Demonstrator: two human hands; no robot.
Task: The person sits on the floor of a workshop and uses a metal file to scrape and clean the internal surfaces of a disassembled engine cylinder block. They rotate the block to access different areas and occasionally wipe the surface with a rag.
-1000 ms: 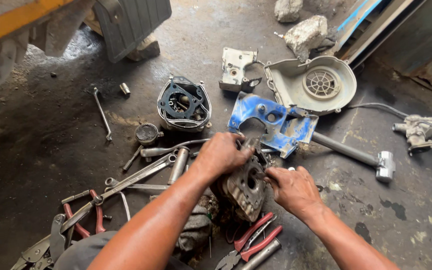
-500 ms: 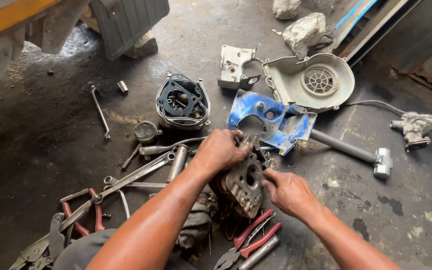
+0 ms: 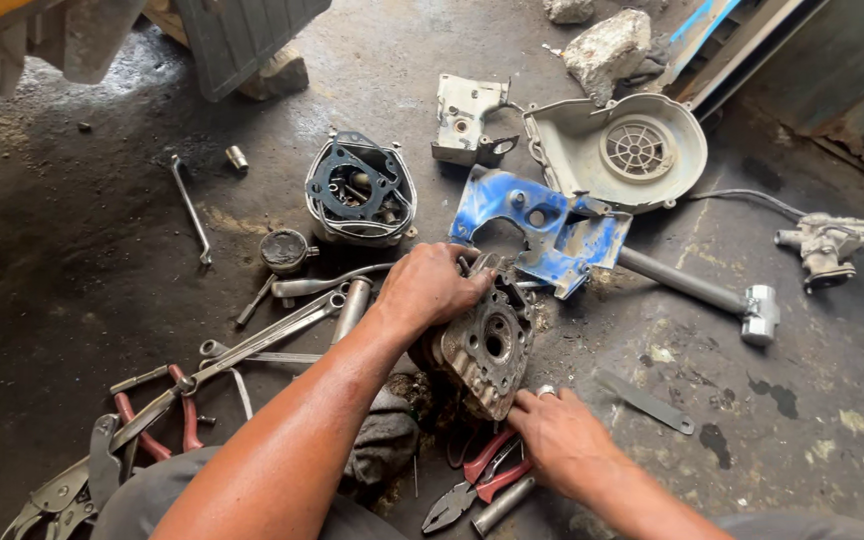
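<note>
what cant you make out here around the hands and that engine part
Head view:
- Left hand hides the top edge of the finned engine part; its grip there is unclear.
- Right hand covers the floor below it.
- Locking pliers: cut off by the bottom edge.

Left hand (image 3: 430, 288) gripped the top of a finned grey cylinder head (image 3: 482, 348), held tilted on the oily concrete floor (image 3: 82, 230). Right hand (image 3: 562, 440) rested low, fingertips touching the head's lower edge, just above red-handled pliers (image 3: 477, 480). Beyond the head lay a blue metal cover (image 3: 542, 225), with a pale round fan shroud (image 3: 617, 150) behind it. Near the floor's left side lay a slim wrench (image 3: 190, 208) and locking pliers (image 3: 102, 455).
</note>
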